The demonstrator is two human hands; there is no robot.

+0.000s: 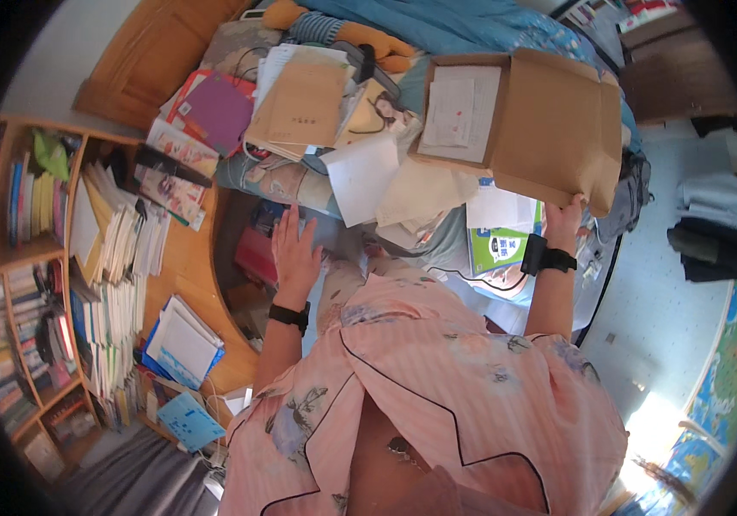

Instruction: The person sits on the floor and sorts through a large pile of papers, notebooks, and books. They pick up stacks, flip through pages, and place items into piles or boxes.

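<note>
An open cardboard box (502, 106) lies on the bed, its lid (555, 122) folded out to the right. My right hand (563, 222) grips the near edge of that lid, thumb on top and fingers partly hidden beneath. Inside the box lie white papers (453, 109), some with small red marks. My left hand (296, 248) is held out with its fingers spread and nothing in it, near the rounded desk edge. Just beyond my hands, white sheets (363, 179) and a cream sheet (423, 193) lie loose. A green booklet (500, 248) sits below the lid.
Brown paper envelopes (304, 97) and a purple folder (217, 113) are piled on the bed. A plush toy (342, 35) lies behind them. To the left stand a wooden desk (191, 274) and a bookcase (33, 264) packed with books. A black cable (478, 280) runs near my right wrist.
</note>
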